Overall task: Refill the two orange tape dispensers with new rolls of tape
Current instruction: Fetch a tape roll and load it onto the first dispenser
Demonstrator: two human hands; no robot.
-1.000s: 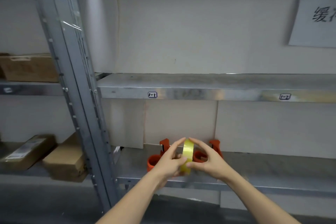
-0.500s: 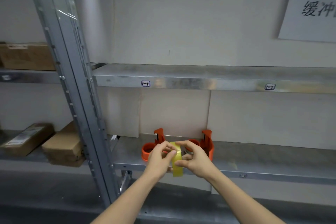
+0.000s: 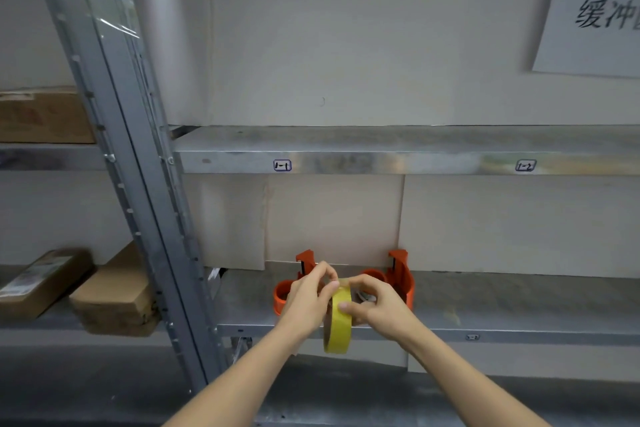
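Observation:
A yellow roll of tape (image 3: 338, 322) stands on edge in front of the lower shelf, held between both hands. My left hand (image 3: 306, 302) pinches its top rim with thumb and forefinger. My right hand (image 3: 379, 305) grips the roll from the right, thumb on its outer face. Behind the hands, two orange tape dispensers rest on the lower shelf (image 3: 502, 302): the left dispenser (image 3: 282, 293) and the right dispenser (image 3: 401, 276), both partly hidden by my hands.
A slanted grey metal upright (image 3: 138, 184) stands at the left. The upper shelf (image 3: 398, 158) carries small labels. Cardboard boxes (image 3: 114, 295) sit on the left-hand shelves, and a paper sign (image 3: 595, 21) hangs on the wall at top right.
The view has tilted slightly, so the shelves sit higher in frame. The roll has dropped lower in front of the shelf edge, and my left fingers have shifted to its top rim.

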